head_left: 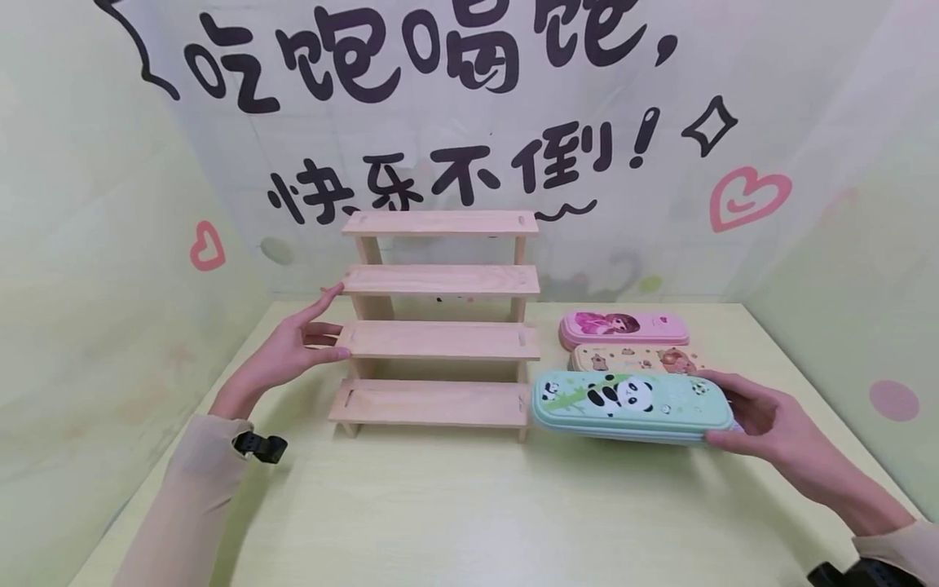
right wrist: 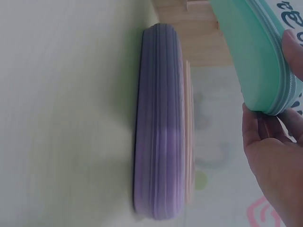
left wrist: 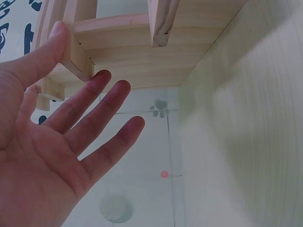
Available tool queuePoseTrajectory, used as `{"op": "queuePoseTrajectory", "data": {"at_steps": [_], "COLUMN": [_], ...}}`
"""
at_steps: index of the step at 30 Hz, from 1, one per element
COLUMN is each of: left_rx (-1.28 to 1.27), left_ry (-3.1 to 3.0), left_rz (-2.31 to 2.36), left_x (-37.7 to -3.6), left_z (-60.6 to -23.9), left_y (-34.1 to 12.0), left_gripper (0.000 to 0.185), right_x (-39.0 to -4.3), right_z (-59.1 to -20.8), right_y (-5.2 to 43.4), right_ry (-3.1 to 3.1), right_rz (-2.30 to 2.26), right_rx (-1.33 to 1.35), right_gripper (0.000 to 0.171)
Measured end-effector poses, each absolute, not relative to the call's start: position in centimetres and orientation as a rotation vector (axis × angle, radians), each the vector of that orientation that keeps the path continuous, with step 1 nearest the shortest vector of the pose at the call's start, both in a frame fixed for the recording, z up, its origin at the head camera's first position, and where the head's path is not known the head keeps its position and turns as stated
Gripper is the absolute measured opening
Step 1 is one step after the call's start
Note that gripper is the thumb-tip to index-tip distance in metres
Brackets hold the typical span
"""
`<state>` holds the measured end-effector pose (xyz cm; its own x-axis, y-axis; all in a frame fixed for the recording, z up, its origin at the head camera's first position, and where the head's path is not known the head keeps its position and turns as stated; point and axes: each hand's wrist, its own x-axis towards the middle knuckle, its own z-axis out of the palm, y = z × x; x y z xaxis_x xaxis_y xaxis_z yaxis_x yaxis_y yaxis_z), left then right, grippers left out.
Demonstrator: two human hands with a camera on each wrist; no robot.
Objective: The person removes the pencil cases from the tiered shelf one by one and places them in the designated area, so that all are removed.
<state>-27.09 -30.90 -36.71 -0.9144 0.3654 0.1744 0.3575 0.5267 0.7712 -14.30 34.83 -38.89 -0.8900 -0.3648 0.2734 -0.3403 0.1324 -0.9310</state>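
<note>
A pale wooden stepped shelf (head_left: 440, 342) with several tiers stands mid-table. My left hand (head_left: 323, 326) is at its left side, fingers straight. The index tip touches the second tier's end and the thumb touches the third tier's end. In the left wrist view the spread fingers (left wrist: 94, 109) lie against the shelf's frame (left wrist: 142, 42). My right hand (head_left: 722, 408) grips the right end of a green panda pencil case (head_left: 631, 399), held just right of the shelf's lowest tier. In the right wrist view the green case (right wrist: 255, 56) is lifted off a purple case (right wrist: 158, 132) lying on the table.
A pink pencil case (head_left: 623, 328) and a beige one (head_left: 634, 357) lie on the yellow-green table (head_left: 440, 505) behind the green case. Printed walls enclose the table at the back and both sides. A dark strap (head_left: 260, 446) sits on the left wrist.
</note>
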Motion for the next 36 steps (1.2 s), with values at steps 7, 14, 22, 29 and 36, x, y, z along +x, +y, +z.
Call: {"op": "queuePoseTrajectory", "data": {"at_steps": [7,14,22,29,36], "left_rx": [0.64,0.634,0.624,0.627,0.637], "left_ry": [2.739,2.747,2.749,2.751,2.75], "left_rz": [1.378,1.38,1.376,1.365,1.369], "left_x": [-27.0,-26.9,-26.9,-27.1,-27.0], "left_z": [-36.6,-36.5,-36.5,-36.7,-36.6], "left_y": [-30.8,-30.8,-30.8,-30.9,-30.9], "left_gripper": [0.107,0.107,0.107,0.108,0.107], "right_x": [-12.6,-11.6,-10.9,-10.5,-10.4], "right_z": [-39.9,-41.1,-42.6,-43.2,-43.0], "right_y": [37.5,39.7,41.8,42.4,42.5], "right_ry": [2.46,2.512,2.492,2.491,2.528], "right_rz": [-1.815,-1.686,-1.604,-1.578,-1.539], "right_rx": [-0.648,-0.628,-0.643,-0.638,-0.541], "right_gripper": [0.07,0.068,0.07,0.069,0.066]}}
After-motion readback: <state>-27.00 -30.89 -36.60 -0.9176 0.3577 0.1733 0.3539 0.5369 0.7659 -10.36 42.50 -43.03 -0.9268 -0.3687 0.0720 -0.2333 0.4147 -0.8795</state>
